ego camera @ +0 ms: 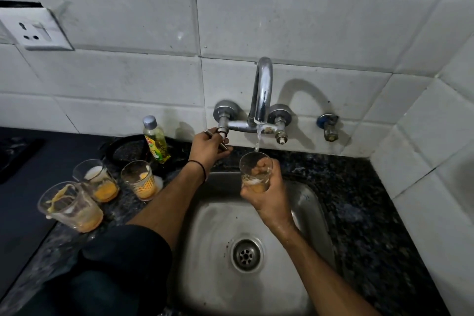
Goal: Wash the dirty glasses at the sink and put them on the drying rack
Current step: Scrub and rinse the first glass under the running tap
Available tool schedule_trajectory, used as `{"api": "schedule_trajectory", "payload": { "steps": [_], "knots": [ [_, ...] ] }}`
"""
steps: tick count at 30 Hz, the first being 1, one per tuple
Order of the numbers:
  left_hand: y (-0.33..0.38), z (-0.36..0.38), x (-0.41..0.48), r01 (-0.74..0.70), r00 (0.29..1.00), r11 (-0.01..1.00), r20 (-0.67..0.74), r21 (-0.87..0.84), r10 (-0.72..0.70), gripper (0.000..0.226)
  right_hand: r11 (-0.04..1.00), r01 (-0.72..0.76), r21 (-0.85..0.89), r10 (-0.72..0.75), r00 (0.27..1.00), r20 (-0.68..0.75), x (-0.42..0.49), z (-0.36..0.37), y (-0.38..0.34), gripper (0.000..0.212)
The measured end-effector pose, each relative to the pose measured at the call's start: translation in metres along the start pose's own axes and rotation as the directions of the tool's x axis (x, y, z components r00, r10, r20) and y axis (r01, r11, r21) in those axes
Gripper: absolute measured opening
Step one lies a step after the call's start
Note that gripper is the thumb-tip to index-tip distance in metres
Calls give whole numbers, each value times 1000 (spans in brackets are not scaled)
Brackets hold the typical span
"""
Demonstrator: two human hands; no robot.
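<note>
Now, right hand [266, 195] gripping a glass [256, 171] under the running tap [261, 90], left hand [209, 147] closed on the tap lever [222, 136].

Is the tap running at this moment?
Yes, on. A stream of water falls from the tap spout into the glass held by the right hand.
</note>
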State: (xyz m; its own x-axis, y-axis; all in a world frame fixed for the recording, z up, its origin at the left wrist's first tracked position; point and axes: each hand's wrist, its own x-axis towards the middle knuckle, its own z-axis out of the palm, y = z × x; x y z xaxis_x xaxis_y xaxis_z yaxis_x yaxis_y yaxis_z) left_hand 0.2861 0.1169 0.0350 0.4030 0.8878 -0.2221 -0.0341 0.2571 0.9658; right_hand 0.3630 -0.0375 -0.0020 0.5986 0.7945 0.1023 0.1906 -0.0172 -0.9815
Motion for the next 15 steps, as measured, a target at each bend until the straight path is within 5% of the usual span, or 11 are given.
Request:
{"api": "schedule_trajectory", "payload": {
  "steps": [15],
  "knots": [
    [-5, -3, 8, -101, 995, 976, -1, 191, 103, 18, 999, -2, -40, 1, 999, -35, -19, 5, 3, 51]
  ]
}}
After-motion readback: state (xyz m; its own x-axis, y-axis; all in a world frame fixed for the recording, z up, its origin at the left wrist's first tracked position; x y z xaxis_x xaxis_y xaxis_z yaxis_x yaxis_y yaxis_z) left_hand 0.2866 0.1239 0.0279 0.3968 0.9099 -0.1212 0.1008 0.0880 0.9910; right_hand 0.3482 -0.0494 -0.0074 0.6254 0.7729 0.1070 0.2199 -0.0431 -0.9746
